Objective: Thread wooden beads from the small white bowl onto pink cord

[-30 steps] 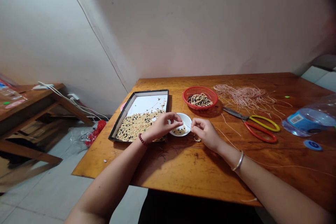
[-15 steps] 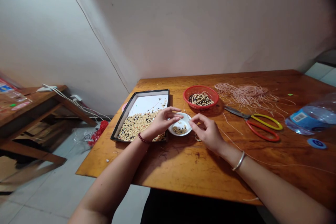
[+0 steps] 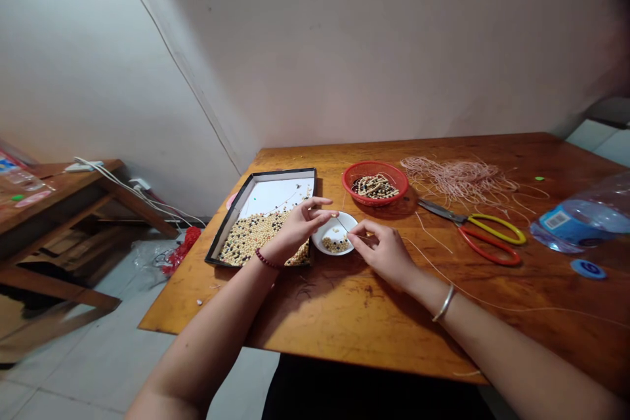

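Observation:
Over the right edge of the bead tray (image 3: 256, 236), my left hand (image 3: 295, 230) has its upper finger stretched out, while other fingertips pinch at something too small to make out. My right hand (image 3: 381, 251) pinches a thin dark needle (image 3: 343, 226) that slants up towards the left fingertips. Pale thread (image 3: 428, 262) trails from the right hand across the table. Below the fingertips is a small white bowl (image 3: 350, 218) with loose cream and dark beads (image 3: 336, 245). Cream, black and a few coloured beads lie heaped in the tray, partly hidden by my left hand.
A red basket (image 3: 347, 189) of strung beads stands behind the bowl. To its right lie a tangle of pink thread (image 3: 457, 177), scissors (image 3: 472, 226) with red and yellow handles, and a plastic bottle (image 3: 571, 220). A second wooden table (image 3: 63, 193) stands at left.
My right hand has moved slightly left, and the needle now shows reaching towards the left fingertips. The left hand has shifted slightly left, its upper finger more extended.

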`<state>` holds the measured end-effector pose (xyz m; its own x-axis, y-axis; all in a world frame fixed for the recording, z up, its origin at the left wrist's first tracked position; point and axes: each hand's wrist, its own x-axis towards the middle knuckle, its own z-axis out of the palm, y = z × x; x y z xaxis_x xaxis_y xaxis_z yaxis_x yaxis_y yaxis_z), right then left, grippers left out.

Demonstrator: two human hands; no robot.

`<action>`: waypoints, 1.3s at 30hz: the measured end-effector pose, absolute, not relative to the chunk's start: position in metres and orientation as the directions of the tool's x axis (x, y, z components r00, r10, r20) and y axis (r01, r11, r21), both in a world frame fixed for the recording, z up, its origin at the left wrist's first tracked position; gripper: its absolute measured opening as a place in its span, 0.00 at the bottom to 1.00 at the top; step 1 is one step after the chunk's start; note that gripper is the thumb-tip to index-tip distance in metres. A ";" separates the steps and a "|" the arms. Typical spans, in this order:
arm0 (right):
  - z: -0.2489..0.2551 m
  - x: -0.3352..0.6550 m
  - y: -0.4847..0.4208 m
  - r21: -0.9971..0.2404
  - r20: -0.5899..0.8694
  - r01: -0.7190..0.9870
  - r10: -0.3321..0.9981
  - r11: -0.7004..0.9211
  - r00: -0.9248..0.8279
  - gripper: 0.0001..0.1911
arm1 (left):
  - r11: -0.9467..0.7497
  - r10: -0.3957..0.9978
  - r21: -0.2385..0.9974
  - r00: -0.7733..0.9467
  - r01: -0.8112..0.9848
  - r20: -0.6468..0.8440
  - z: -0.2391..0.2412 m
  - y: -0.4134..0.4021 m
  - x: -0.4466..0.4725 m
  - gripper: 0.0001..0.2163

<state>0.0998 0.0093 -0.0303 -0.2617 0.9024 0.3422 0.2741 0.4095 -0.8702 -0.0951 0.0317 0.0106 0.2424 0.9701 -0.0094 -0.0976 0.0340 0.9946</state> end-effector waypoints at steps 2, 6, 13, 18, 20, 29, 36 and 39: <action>-0.031 0.100 0.010 -0.864 0.351 0.280 0.899 0.419 -0.264 0.11 | 0.032 0.970 0.995 0.241 -0.090 -0.010 0.010 0.032 -0.095 0.23; -0.031 0.100 0.010 -0.852 0.342 0.313 0.899 0.420 -0.275 0.10 | 0.018 0.969 0.997 0.247 -0.071 0.000 0.010 0.033 -0.095 0.23; -0.030 0.101 0.010 -0.844 0.336 0.332 0.898 0.421 -0.283 0.09 | 0.014 0.971 0.999 0.238 -0.042 -0.004 0.009 0.033 -0.095 0.23; -0.028 0.101 0.009 -0.837 0.333 0.346 0.897 0.424 -0.291 0.10 | 0.002 0.974 1.000 0.225 -0.029 0.004 0.009 0.033 -0.095 0.23; -0.028 0.101 0.009 -0.839 0.332 0.344 0.898 0.421 -0.288 0.11 | -0.007 0.975 1.000 0.221 -0.013 0.010 0.008 0.033 -0.095 0.23; -0.027 0.100 0.007 -0.842 0.332 0.340 0.899 0.419 -0.285 0.11 | 0.001 0.976 0.999 0.219 -0.037 0.007 0.008 0.034 -0.095 0.23; -0.026 0.100 0.007 -0.836 0.351 0.338 0.895 0.433 -0.277 0.11 | 0.035 0.973 0.997 0.232 -0.072 -0.017 0.011 0.031 -0.092 0.22; -0.025 0.100 0.006 -0.826 0.355 0.354 0.893 0.437 -0.275 0.11 | 0.037 0.969 0.997 0.246 -0.062 -0.021 0.013 0.030 -0.092 0.22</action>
<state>0.0998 0.0062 -0.0253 -0.2752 0.8935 0.3549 0.3545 0.4375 -0.8264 -0.0915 0.0299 0.0126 0.2461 0.9690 -0.0207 -0.0618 0.0370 0.9974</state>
